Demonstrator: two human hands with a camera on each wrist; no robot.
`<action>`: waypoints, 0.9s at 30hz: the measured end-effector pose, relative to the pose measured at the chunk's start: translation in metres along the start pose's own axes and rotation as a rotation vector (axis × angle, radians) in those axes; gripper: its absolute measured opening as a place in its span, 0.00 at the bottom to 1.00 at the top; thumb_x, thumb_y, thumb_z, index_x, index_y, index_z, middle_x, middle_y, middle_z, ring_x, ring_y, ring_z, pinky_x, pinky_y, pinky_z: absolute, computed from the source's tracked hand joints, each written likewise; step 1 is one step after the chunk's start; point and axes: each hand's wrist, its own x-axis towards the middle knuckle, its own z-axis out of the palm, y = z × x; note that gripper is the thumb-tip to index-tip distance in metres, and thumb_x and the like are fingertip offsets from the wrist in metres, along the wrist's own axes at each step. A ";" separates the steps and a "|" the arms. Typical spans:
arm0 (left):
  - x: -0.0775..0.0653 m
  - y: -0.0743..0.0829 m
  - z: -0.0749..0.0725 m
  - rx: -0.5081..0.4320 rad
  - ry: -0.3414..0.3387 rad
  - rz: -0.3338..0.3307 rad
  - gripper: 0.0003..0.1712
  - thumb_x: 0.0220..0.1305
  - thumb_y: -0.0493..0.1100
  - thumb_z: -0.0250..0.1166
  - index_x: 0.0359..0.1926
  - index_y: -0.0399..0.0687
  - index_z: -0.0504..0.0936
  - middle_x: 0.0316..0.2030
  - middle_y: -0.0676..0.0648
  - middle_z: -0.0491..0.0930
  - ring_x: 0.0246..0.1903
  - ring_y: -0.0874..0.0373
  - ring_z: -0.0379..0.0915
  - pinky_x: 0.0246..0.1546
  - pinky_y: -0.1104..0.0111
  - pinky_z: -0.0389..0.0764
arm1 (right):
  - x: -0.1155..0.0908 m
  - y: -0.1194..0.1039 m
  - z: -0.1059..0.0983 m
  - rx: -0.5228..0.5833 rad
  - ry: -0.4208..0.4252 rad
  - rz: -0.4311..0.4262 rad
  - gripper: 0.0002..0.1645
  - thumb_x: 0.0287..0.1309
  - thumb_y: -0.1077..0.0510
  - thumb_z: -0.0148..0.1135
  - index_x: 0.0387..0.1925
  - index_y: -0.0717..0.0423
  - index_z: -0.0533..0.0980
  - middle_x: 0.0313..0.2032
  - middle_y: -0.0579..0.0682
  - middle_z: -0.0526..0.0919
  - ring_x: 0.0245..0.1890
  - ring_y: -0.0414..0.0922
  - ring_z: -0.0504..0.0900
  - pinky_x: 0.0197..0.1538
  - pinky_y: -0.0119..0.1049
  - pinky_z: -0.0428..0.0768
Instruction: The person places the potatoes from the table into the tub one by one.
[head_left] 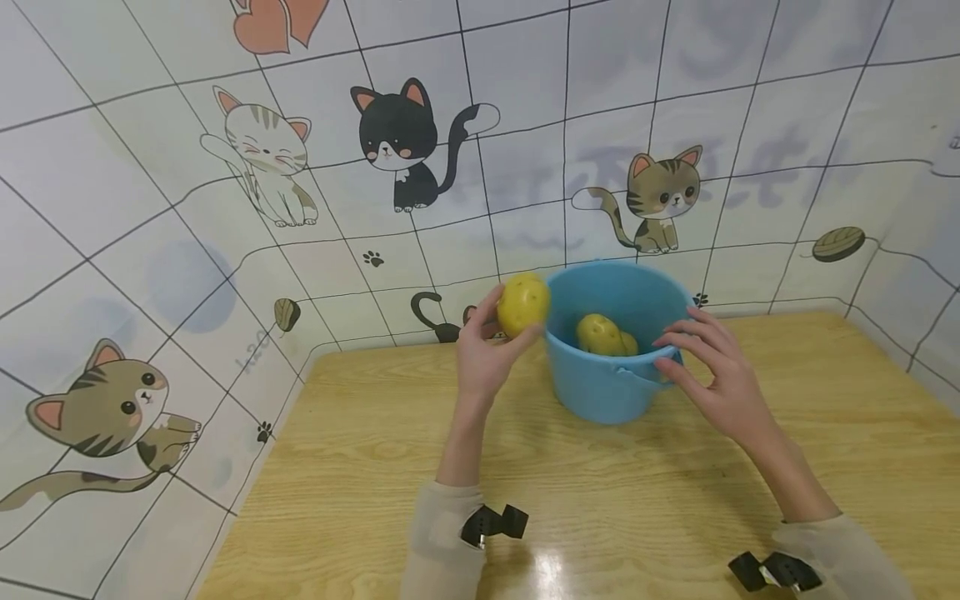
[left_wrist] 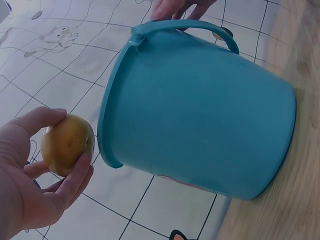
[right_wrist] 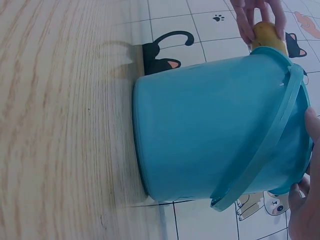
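A yellow potato point(head_left: 523, 305) is pinched between the thumb and fingers of my left hand point(head_left: 482, 357), held in the air just left of the bucket's rim. The blue bucket point(head_left: 603, 387) stands upright on the table, its handle hanging down on the outside. More potatoes point(head_left: 600, 335) lie inside it; its bottom is hidden. My right hand point(head_left: 716, 379) is at the bucket's right rim, thumb outside and fingertips over the edge. In the left wrist view the held potato point(left_wrist: 68, 145) is apart from the bucket point(left_wrist: 200, 110).
The wood-grain table point(head_left: 360, 467) runs against a tiled-pattern wall point(head_left: 525, 75) with cat drawings behind and at the left. Black wrist mounts point(head_left: 495, 525) sit on both sleeves.
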 end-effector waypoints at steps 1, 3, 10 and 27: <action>0.000 0.000 0.002 -0.005 -0.005 0.003 0.43 0.51 0.42 0.80 0.69 0.52 0.75 0.56 0.44 0.78 0.46 0.50 0.78 0.44 0.63 0.85 | 0.000 0.000 0.001 0.002 0.005 -0.003 0.11 0.62 0.57 0.70 0.45 0.57 0.84 0.50 0.55 0.80 0.70 0.64 0.62 0.74 0.53 0.54; -0.002 0.001 0.005 -0.003 -0.016 0.008 0.43 0.51 0.42 0.80 0.69 0.53 0.75 0.56 0.45 0.78 0.45 0.50 0.78 0.44 0.64 0.85 | -0.001 0.001 0.001 0.005 0.009 -0.005 0.12 0.62 0.56 0.70 0.45 0.57 0.84 0.50 0.56 0.80 0.70 0.64 0.62 0.74 0.53 0.54; -0.003 0.005 0.019 0.001 -0.063 0.059 0.43 0.52 0.42 0.80 0.70 0.52 0.74 0.56 0.46 0.78 0.45 0.45 0.77 0.43 0.64 0.85 | -0.001 0.002 0.000 -0.008 -0.010 0.015 0.14 0.65 0.52 0.68 0.44 0.59 0.83 0.50 0.58 0.80 0.70 0.65 0.61 0.75 0.54 0.53; -0.006 0.018 0.052 0.010 -0.131 0.054 0.43 0.50 0.42 0.81 0.68 0.53 0.76 0.56 0.52 0.77 0.44 0.59 0.78 0.39 0.68 0.86 | 0.000 0.003 0.001 0.002 0.018 -0.035 0.19 0.66 0.45 0.66 0.44 0.57 0.84 0.48 0.57 0.81 0.69 0.66 0.63 0.75 0.50 0.54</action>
